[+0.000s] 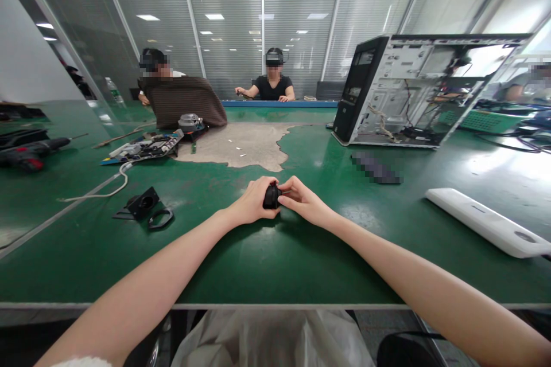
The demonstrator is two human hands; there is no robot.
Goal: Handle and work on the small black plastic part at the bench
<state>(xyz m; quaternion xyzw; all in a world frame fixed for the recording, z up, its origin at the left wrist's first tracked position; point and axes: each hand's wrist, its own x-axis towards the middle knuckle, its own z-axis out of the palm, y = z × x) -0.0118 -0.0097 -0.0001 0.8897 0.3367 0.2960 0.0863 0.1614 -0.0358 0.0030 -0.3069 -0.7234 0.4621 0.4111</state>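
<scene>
A small black part (271, 197) is held just over the green table, near the middle of the view; its exact kind is too small to make out. My left hand (250, 202) is closed around its left side. From the right, my right hand (305, 202) pinches the part's other end between thumb and fingertips. To the left on the table lie a black bracket with a round opening (144, 203) and a black angular ring (160, 219), both apart from my hands.
An open computer case (398, 92) stands at back right. A white oblong device (486, 221) and a blurred dark flat object (376, 168) lie right. Circuit boards (144, 148), a cable (123, 183) and a power drill (32, 152) are left. Co-workers sit across the table.
</scene>
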